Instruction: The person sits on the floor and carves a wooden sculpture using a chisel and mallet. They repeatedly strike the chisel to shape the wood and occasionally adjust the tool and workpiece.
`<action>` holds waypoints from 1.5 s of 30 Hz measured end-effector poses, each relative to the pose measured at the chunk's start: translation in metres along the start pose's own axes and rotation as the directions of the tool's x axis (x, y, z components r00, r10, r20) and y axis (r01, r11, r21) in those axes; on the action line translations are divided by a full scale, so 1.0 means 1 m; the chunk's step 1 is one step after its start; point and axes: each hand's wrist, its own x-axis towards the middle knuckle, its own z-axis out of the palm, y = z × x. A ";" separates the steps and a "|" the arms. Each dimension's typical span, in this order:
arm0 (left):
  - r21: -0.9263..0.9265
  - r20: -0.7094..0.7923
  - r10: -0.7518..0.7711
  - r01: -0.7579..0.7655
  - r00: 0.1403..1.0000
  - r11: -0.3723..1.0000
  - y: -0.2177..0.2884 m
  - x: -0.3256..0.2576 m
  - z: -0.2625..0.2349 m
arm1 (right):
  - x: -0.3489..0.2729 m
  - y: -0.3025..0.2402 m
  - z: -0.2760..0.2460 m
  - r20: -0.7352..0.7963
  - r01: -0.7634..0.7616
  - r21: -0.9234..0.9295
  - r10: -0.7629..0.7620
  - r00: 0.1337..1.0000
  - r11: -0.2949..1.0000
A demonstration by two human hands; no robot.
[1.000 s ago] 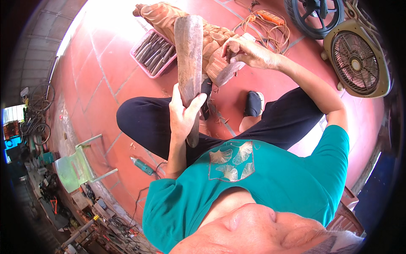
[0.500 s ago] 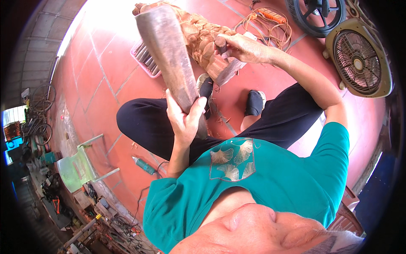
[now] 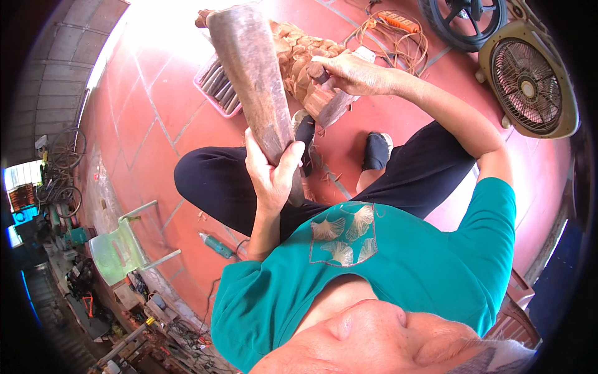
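My left hand (image 3: pixel 273 174) is wrapped round the narrow end of a long, worn wooden mallet (image 3: pixel 246 68), its broad end raised toward the far side. Beyond it lies a wood carving (image 3: pixel 300 47) covered in overlapping scale-like shapes, with a plain, uncarved block end toward me. The mallet hides part of this carving. Over the near end, my right hand (image 3: pixel 355 73) is closed around a short brown handle, apparently a chisel (image 3: pixel 317 73). Its blade cannot be made out. A gap shows between mallet and handle.
A pink tray (image 3: pixel 219 87) of rod-like tools sits left of the carving. An orange power strip (image 3: pixel 398 22) with coiled cord, a box fan (image 3: pixel 527 87) and a wheel (image 3: pixel 464 22) stand right. A green power tool (image 3: pixel 215 245) and green chair (image 3: pixel 117 252) are at left.
The raised end of the mallet has swung slightly right, toward the chisel handle. My right hand keeps its hold over the carving, shifted a little left.
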 end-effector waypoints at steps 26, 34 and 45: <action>0.160 0.065 -0.319 0.306 0.945 0.939 -0.012 0.009 -0.013 | -0.007 -0.004 -0.005 0.124 -0.042 0.090 0.031 0.992 0.995; 0.038 0.033 -0.337 0.335 0.941 0.941 -0.020 0.015 -0.019 | -0.004 -0.013 -0.017 0.065 -0.101 0.137 0.093 0.994 0.985; 0.052 0.009 -0.287 0.286 0.958 0.957 -0.015 0.015 -0.017 | 0.022 0.005 -0.012 -0.008 -0.016 0.273 0.020 1.000 0.962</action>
